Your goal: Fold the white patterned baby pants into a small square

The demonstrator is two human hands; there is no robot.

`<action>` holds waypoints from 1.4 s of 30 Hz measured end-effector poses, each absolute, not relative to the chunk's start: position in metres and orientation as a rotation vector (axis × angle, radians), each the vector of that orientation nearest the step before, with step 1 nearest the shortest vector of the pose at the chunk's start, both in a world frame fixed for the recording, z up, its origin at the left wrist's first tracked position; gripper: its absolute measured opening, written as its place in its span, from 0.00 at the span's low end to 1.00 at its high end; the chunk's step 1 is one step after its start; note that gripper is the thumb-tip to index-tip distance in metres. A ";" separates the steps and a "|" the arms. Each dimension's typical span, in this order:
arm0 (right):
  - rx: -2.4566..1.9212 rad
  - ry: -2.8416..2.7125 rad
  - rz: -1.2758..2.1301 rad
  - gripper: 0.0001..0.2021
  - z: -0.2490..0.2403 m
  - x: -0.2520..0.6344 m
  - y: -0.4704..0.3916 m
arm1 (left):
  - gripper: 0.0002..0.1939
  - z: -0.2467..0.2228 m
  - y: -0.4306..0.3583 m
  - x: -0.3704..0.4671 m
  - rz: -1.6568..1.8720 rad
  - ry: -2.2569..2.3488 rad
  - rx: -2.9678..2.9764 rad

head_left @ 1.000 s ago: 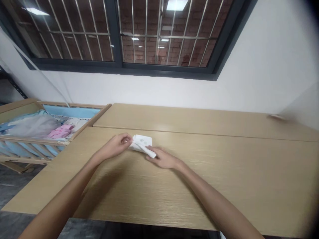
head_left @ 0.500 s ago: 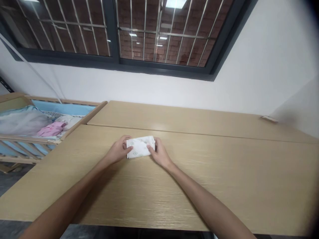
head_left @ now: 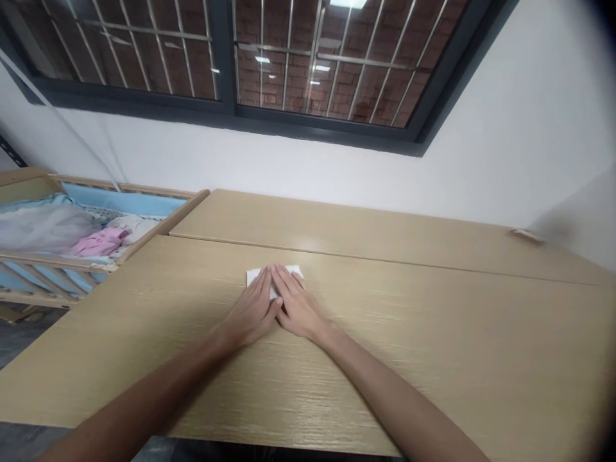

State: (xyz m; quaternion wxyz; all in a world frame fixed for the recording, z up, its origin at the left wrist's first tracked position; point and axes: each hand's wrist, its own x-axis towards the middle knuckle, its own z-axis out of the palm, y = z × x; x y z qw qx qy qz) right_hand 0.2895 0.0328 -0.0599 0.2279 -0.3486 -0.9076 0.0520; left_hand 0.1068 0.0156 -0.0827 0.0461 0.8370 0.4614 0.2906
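A small folded white cloth lies on the wooden table, mostly covered by both hands. Only its far corners and a sliver between the hands show. My left hand rests flat on its left part, fingers stretched out and pointing away from me. On the right part, my right hand is laid flat too, its fingers angled inward. The fingertips of the two hands meet near the cloth's far edge, and the thumbs are close together below. Neither hand grips the cloth.
The pale wooden table has a seam towards the back, with a second board against the wall. At the left stands a wooden cot holding a pink cloth and white netting. A small flat object lies far right.
Both hands have let go of the cloth's sides and moved inward on top of it, now flat with fingertips together. The cloth now lies flat beneath them. The view has shifted slightly.
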 end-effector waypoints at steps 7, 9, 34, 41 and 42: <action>-1.152 -2.528 0.231 0.33 -0.064 0.316 0.034 | 0.37 -0.096 0.011 0.090 0.749 1.484 2.691; -1.198 -2.510 0.268 0.35 -0.063 0.322 0.034 | 0.39 -0.098 0.013 0.086 0.738 1.525 2.691; -1.044 -2.377 0.276 0.24 -0.059 0.329 0.041 | 0.31 -0.080 0.028 0.056 0.684 1.489 2.508; -1.069 -2.338 0.280 0.17 -0.046 0.326 0.036 | 0.18 -0.065 0.025 0.061 0.792 1.453 2.572; -1.071 -2.339 0.280 0.16 -0.045 0.326 0.035 | 0.15 -0.062 0.024 0.062 0.800 1.444 2.569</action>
